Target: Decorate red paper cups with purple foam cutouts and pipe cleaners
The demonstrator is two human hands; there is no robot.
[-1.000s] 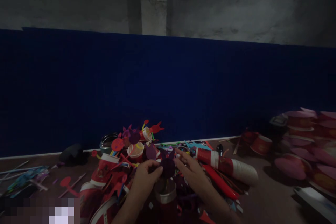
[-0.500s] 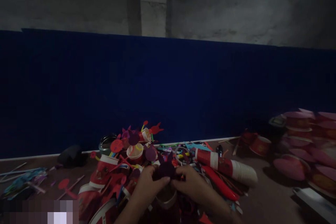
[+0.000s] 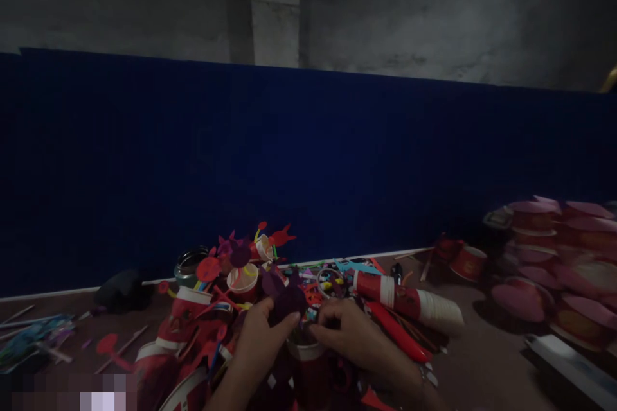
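Purple cutout (image 3: 290,304): shifted left, above cup (image 3: 309,372)
Left hand (image 3: 260,337): pinching it
Right hand (image 3: 348,336): curled near cup, can't tell grip

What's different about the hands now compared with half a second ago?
The purple cutout, which both hands were gripping, has shifted left from above the red cup. The left hand still holds it; the right hand has let go and is by the cup's rim, though whether it pinches anything is too dark to tell. The nested cups stayed on their side.
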